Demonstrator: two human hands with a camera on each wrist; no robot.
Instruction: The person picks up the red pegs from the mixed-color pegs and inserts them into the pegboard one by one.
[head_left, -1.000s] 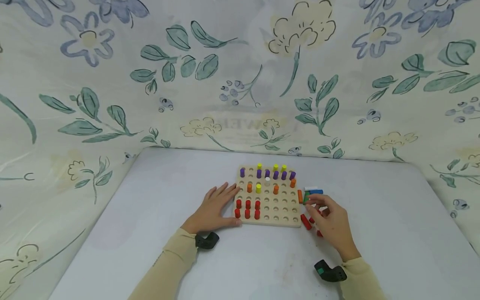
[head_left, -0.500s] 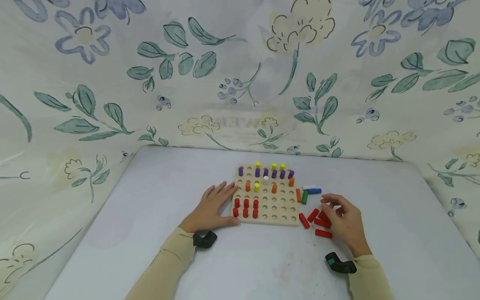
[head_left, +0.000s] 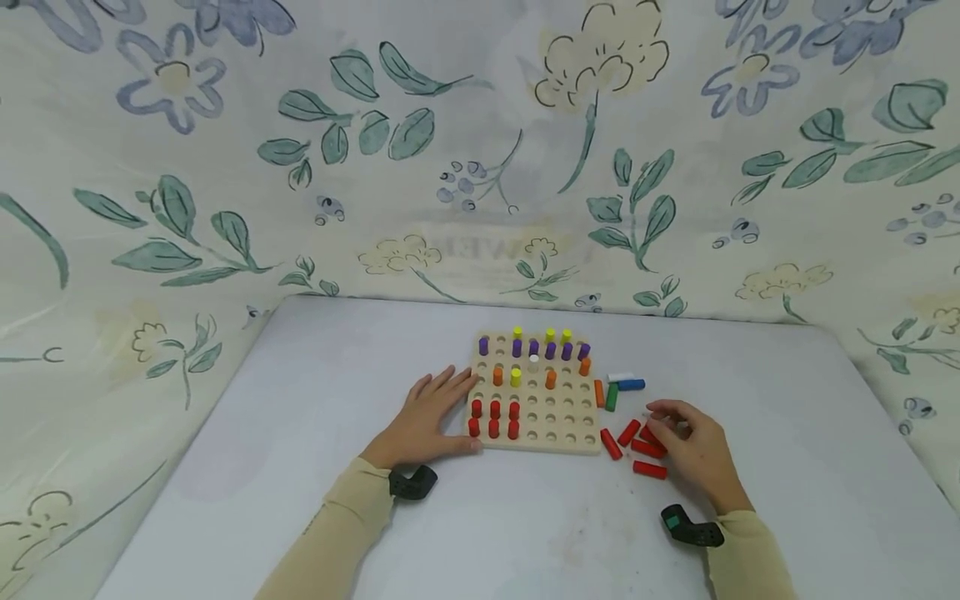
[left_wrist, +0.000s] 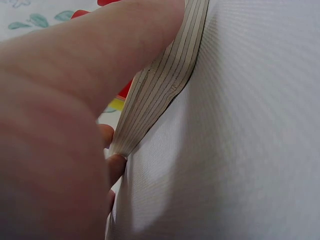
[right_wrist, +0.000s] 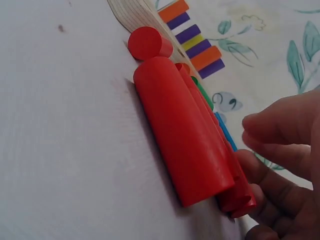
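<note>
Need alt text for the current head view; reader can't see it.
A person's right hand is beside loose red pegs on a white table, while the left hand touches the left edge of a wooden pegboard. Colored pegs stand in some of its holes, six red ones at the near left.

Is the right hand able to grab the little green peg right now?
Probably yes. The right hand is near the green peg, and I see nothing between them in the head view. The blue peg lies close to its far end, but its near end looks free.
</note>
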